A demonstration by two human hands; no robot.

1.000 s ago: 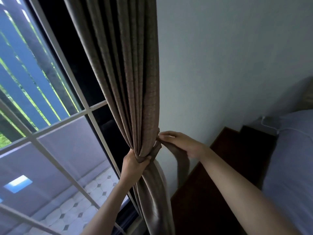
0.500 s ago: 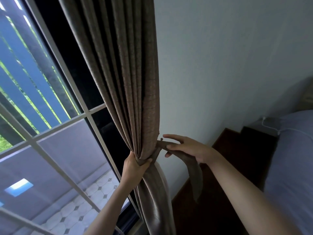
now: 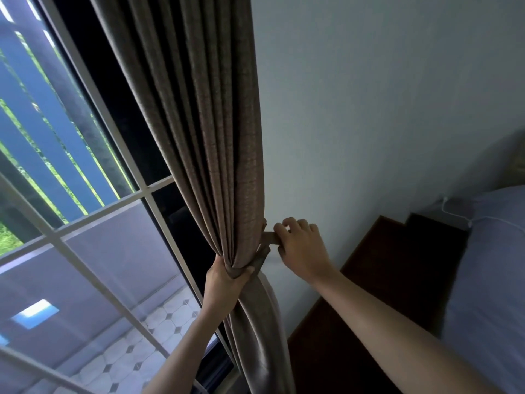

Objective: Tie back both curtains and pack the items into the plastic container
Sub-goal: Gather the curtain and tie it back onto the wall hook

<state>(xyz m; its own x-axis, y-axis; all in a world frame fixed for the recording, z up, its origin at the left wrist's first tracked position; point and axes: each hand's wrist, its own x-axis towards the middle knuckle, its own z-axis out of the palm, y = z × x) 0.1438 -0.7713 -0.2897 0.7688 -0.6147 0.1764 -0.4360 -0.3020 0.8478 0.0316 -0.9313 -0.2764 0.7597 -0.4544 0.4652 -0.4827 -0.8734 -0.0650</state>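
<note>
A brown pleated curtain (image 3: 216, 132) hangs gathered beside the window, close to the pale wall. A matching fabric tie-back band (image 3: 262, 253) wraps round the bunched cloth at waist height. My left hand (image 3: 227, 277) grips the gathered curtain and the band from the window side. My right hand (image 3: 301, 245) is against the wall just right of the curtain, fingers curled round the band's end. The plastic container is out of view.
A white-framed window (image 3: 93, 220) fills the left, with a tiled balcony floor (image 3: 159, 334) below. A dark wooden bedside cabinet (image 3: 377, 294) stands under my right arm. A bed with blue bedding (image 3: 494, 268) lies at the right, a white cable (image 3: 454, 213) by its corner.
My right hand has drawn the band's loose hanging end up tight against the wall beside the curtain; the dangling tail is gone. My left hand keeps its hold on the gathered curtain.
</note>
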